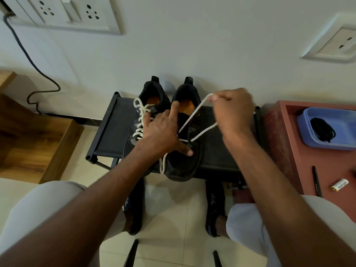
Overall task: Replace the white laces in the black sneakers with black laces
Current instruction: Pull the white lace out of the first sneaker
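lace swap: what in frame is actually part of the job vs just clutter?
In the job:
- right sneaker, being unlaced
- left sneaker, still laced white
- white lace, pulled by right hand
- left hand, pressing on the shoes
- black laces in blue tub

Lying about:
- pen
- battery
- wall sockets
- cable

Your head camera looks steeply down and forward from close above your hands, over your knees, at the stool (107,132) against the wall (192,45). It is the only view; nothing overlaps.
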Demonstrator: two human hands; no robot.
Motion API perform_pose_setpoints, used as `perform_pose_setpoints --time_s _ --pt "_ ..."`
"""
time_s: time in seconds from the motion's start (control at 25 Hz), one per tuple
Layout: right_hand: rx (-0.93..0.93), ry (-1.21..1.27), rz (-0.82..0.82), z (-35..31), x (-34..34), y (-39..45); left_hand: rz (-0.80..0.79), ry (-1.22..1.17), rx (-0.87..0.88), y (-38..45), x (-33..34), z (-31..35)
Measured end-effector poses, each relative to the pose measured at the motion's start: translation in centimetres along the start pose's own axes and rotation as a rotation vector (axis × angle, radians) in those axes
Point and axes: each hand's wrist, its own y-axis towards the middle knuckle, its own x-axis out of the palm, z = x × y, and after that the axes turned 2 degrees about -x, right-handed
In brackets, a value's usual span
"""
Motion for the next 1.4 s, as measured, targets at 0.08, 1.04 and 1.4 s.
perform_pose_setpoints --time_s 0.08,1.04,1.4 --pt "-0.072 -0.158 0.058 0.3 -1.0 0.6 -0.013 0.011 0.004 0.0 -0.3 -0.2" --pt "-0.242 -0.409 -0.546 1.1 3.4 -2.8 -0.04 0.012 0.056 0.6 -0.9 -1.2" --pt "0.035 -0.017 -0.439 0.6 2.3 -2.3 -0.003 -0.039 0.034 0.4 -0.7 -0.9"
